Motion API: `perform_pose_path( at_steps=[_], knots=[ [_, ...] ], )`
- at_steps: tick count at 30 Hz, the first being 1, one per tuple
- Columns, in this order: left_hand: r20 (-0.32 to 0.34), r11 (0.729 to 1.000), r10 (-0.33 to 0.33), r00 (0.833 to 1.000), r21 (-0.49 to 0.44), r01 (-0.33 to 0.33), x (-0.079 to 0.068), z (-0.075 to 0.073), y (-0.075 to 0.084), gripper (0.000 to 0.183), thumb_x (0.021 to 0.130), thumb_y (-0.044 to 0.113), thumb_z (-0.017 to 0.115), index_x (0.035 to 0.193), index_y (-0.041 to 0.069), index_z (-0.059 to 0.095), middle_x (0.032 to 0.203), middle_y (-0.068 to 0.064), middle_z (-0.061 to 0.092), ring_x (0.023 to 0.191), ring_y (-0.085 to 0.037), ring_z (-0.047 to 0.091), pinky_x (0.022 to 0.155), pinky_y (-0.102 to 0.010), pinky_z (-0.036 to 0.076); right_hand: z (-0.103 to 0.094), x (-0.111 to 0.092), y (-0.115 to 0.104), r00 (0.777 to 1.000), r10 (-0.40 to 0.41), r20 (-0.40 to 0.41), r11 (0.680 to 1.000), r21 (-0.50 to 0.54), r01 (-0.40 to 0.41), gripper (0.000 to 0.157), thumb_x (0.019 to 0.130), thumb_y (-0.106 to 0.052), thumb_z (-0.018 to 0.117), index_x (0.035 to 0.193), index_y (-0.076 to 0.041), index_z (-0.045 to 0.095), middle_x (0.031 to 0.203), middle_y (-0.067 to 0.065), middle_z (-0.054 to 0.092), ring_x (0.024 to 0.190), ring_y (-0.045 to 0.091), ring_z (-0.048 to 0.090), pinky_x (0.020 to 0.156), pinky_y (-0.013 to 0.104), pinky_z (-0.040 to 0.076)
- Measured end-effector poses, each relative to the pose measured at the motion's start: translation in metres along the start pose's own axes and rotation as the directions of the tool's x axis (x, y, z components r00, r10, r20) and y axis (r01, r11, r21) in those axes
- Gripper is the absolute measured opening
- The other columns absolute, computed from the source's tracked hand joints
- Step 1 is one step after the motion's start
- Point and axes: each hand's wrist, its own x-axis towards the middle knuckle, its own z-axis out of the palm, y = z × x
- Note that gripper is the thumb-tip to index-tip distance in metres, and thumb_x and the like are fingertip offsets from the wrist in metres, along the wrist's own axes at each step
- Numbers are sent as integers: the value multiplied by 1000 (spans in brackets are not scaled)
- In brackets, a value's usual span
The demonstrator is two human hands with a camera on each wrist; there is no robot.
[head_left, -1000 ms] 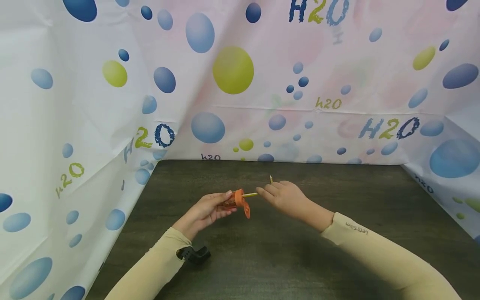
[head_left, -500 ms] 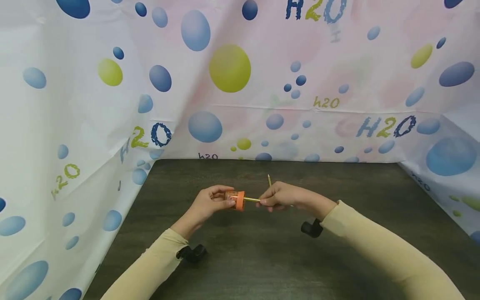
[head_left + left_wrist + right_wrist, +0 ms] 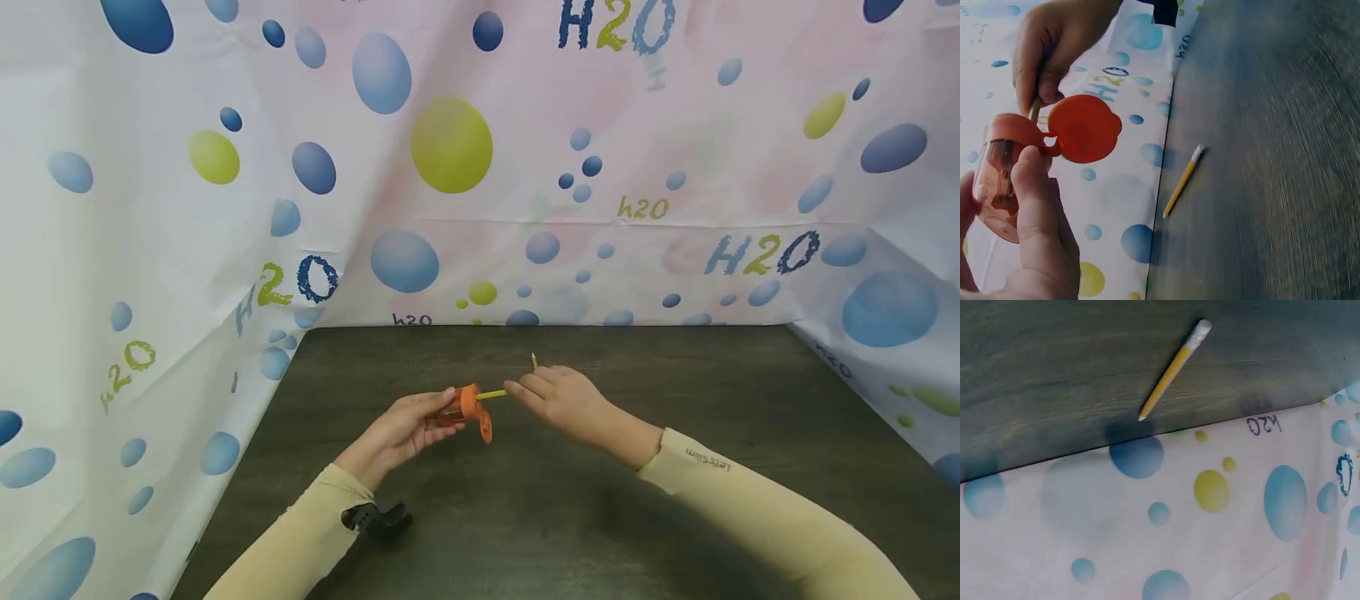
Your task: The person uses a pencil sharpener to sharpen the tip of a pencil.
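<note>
My left hand holds an orange pencil sharpener with a see-through body; its blade shows inside in the left wrist view. The round orange lid hangs open on its hinge. A yellow pencil runs from the sharpener's mouth into my right hand, whose fingers pinch it. That pencil's tip is hidden within the sharpener. In the right wrist view neither the right hand nor its pencil appears.
A second yellow pencil with a white eraser lies on the dark table, just beyond the right hand. A white sheet printed with bubbles walls the table's back and sides.
Half a second ago the right hand was rolled the other way; its back now faces up. The sharpener has tilted too, bringing its hanging lid into sight, much as one second ago.
</note>
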Motion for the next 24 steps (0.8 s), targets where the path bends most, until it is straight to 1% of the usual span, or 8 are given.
perform_pose_path(
  at_steps=[4, 6, 8, 11, 12, 14, 17, 24],
  knots=[
    [-40, 988, 105, 994, 122, -99, 0, -1, -3, 52, 102, 19, 64, 145, -7, 50, 112, -2, 73, 92, -6, 72, 89, -24, 62, 0, 4, -4, 986, 118, 118, 977, 164, -136, 36, 73, 6, 84, 106, -7, 77, 84, 1, 71, 72, 13, 66, 56, 20, 52],
    [-78, 961, 185, 980, 224, -163, 0, -1, -4, 51, 98, 14, 70, 143, -4, 53, 120, -9, 71, 98, -8, 72, 93, -30, 62, -2, 8, -5, 924, 223, 310, 878, 348, -328, 27, 83, 4, 78, 109, -3, 78, 85, 3, 75, 68, 12, 67, 53, 18, 48],
    [-92, 922, 255, 962, 322, -214, 1, 0, -4, 50, 94, 8, 73, 140, -3, 56, 125, -16, 69, 102, -11, 71, 94, -33, 62, -4, 14, -1, 793, 274, 544, 647, 506, -570, 21, 93, 0, 69, 112, 0, 78, 81, 6, 75, 58, 10, 60, 49, 18, 41],
    [-74, 870, 317, 946, 421, -259, 1, -1, -5, 49, 91, 4, 75, 136, -3, 59, 127, -22, 67, 108, -18, 72, 90, -32, 63, -6, 21, 11, 539, 193, 820, 151, 518, -842, 25, 102, -7, 59, 117, 6, 74, 70, 4, 69, 49, 7, 41, 48, 20, 33],
    [-69, 862, 323, 944, 434, -263, 2, -2, -5, 48, 91, 5, 76, 136, -2, 60, 127, -22, 66, 111, -21, 72, 90, -32, 63, -5, 22, 15, 474, 150, 868, 41, 473, -880, 27, 104, -8, 57, 119, 7, 73, 66, 2, 65, 48, 7, 34, 48, 22, 29],
    [-76, 865, 310, 948, 436, -248, 2, -3, -5, 48, 92, 8, 75, 137, -1, 60, 129, -23, 66, 111, -22, 71, 93, -36, 63, -4, 24, 20, 421, 81, 903, -51, 425, -904, 28, 105, -8, 54, 120, 8, 72, 63, -1, 58, 48, 8, 27, 49, 22, 27],
    [-108, 897, 251, 962, 401, -189, 3, -4, -5, 50, 95, 17, 74, 139, 0, 59, 131, -22, 67, 106, -18, 72, 97, -43, 61, -4, 25, 19, 480, 102, 871, 85, 473, -877, 30, 106, -10, 53, 124, 7, 70, 70, 7, 66, 50, 8, 38, 50, 24, 35],
    [-106, 991, 91, 990, 109, -79, 2, -3, -4, 48, 104, 24, 62, 141, -5, 54, 102, 0, 73, 85, -7, 73, 82, -22, 63, -7, 18, 4, 887, 212, 411, 882, 312, -355, 34, 93, -25, 76, 123, -8, 72, 104, 4, 76, 84, 14, 70, 73, 32, 59]
  ],
)
